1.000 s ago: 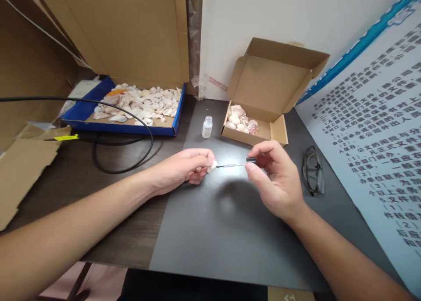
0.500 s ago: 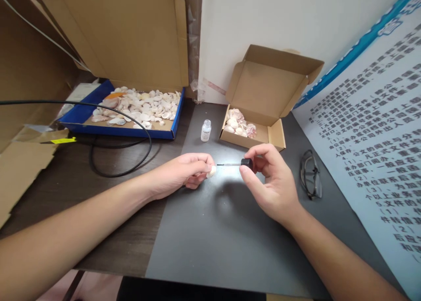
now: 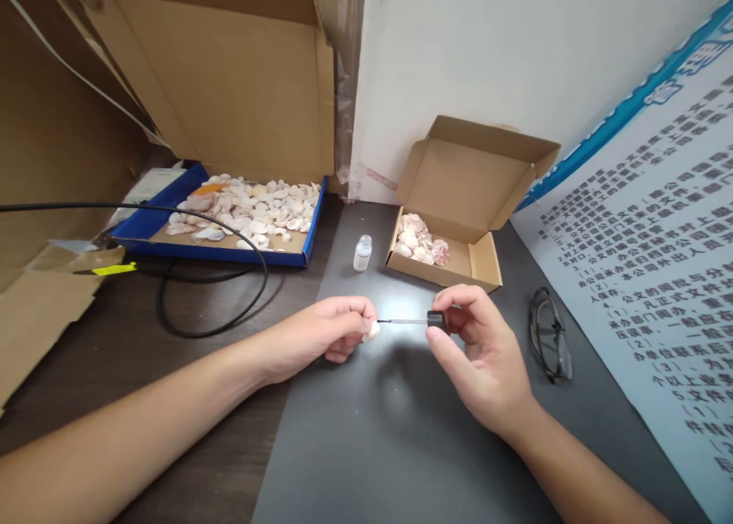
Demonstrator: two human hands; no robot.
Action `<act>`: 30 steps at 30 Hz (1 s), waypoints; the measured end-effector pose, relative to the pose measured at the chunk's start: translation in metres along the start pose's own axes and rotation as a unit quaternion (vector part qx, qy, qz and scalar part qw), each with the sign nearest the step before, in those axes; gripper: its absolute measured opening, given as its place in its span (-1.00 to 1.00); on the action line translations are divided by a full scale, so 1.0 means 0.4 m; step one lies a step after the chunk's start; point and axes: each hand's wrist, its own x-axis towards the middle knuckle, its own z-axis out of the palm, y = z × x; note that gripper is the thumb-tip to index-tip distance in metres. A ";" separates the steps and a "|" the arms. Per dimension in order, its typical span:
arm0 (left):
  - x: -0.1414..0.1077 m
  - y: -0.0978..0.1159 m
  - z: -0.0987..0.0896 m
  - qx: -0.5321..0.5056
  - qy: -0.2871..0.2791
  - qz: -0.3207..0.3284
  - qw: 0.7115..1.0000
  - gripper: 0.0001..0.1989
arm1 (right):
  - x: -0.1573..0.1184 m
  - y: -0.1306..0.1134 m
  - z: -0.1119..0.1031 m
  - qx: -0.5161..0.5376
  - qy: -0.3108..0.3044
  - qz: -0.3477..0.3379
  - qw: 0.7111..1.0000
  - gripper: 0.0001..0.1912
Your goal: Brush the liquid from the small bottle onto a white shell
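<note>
My left hand pinches a small white seashell between thumb and fingers. In my right hand is the black cap of a brush applicator, gripped by thumb and fingertips. Its thin stem points left, and the dark brush tip is at the shell's upper edge; whether it touches is too small to tell. Behind the hands a small clear glass bottle with a white label stands upright without a cap.
Seashells fill much of a blue-sided cardboard box at the back left. More shells lie in a small open cardboard box at the back right. Glasses lie at right beside a printed sheet. A black cable loops across the left side.
The camera view has tilted, so everything sits lower in the picture. The brush tip has come slightly closer to the shell. Both hands keep their holds.
</note>
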 end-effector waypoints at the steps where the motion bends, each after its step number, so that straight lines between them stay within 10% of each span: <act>1: 0.000 0.000 0.000 0.000 0.000 -0.003 1.000 -0.85 | 0.000 0.001 0.000 -0.010 -0.002 -0.003 1.000 -0.83; 30: 0.003 -0.019 0.008 0.118 0.018 0.023 0.993 -0.82 | -0.002 0.001 0.005 -0.023 -0.023 -0.011 0.999 -0.86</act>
